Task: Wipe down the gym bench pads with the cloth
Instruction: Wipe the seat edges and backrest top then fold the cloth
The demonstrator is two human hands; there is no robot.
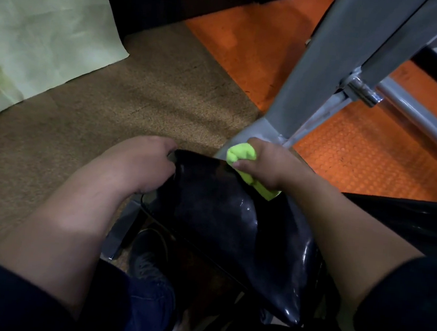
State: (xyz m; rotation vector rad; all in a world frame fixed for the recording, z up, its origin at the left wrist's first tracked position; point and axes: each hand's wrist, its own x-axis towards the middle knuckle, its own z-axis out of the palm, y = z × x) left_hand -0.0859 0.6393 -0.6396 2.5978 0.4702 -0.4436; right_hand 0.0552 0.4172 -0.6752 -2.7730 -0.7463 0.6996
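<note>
Looking down from the head cam, only one view to go on here. The right hand (263, 164) has the lime green cloth (242, 155) bunched up tight in its fingers, thumb pinching it from the near side, and it's pressing the wad onto the far end of the black seat pad (220, 219), right where the pad meets the grey frame post (324, 76). Balling the cloth up like that probably gives more pressure on a small spot, handy for working an edge.

The left hand (143, 163) is curled over the opposite far corner of the same pad, fingers hooked round the rim. My guess is it's bracing the pad so it doesn't wobble while the other hand scrubs.

The pad looks glossy, with highlights near the middle, but I can't tell if that's wetness or just vinyl shine. A second dark pad (407, 218) sits off to the right. Below there's a shoe (147, 254) on the brown carpet (138, 99), orange rubber flooring (359, 157) beyond, and a pale sheet (38, 28) top left.
</note>
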